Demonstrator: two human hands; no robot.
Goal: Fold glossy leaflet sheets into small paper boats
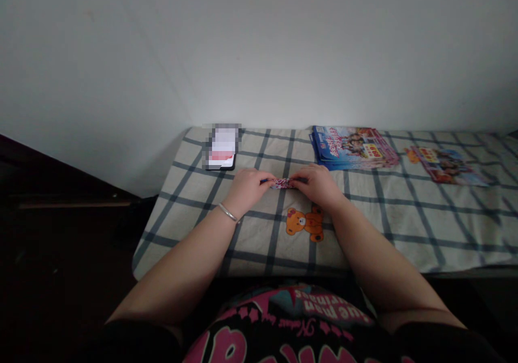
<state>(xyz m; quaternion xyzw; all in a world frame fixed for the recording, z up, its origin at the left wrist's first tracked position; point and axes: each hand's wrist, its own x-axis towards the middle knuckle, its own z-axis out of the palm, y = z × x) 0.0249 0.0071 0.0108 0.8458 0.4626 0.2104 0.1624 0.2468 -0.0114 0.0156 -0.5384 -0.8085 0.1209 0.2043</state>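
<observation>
Evenly, both hands pinch one small printed strip (282, 183) between them, just above or on the checked cloth (253, 247) that covers the worktop; from this angle I cannot tell whether it touches the fabric. The left hand (247, 189) has its fingers closed on the left end, and the right hand (322, 186) grips the right end the same way, so that only the colourful middle of the strip shows. Its own print is too small to read. A silvery bangle (227, 212) circles the left wrist. Close to the right hand, on the near side, an orange bear print (305, 224) decorates the cloth, partly covered by the right arm. Beyond the left hand lies a phone (223, 146), its screen lit and mostly pixelated. Beyond the right hand, near the pale wall (259, 50), rests a stack of leaflets (350, 146), blue and pink with a yellow patch, its layers fanned slightly out of line. Farther right, well apart from the hands, another leaflet pile (451, 166) lies at a slant, beside a second bear print (411, 155). At the near edge, a black shirt (279, 328) with pink lettering shows below the worktop.
</observation>
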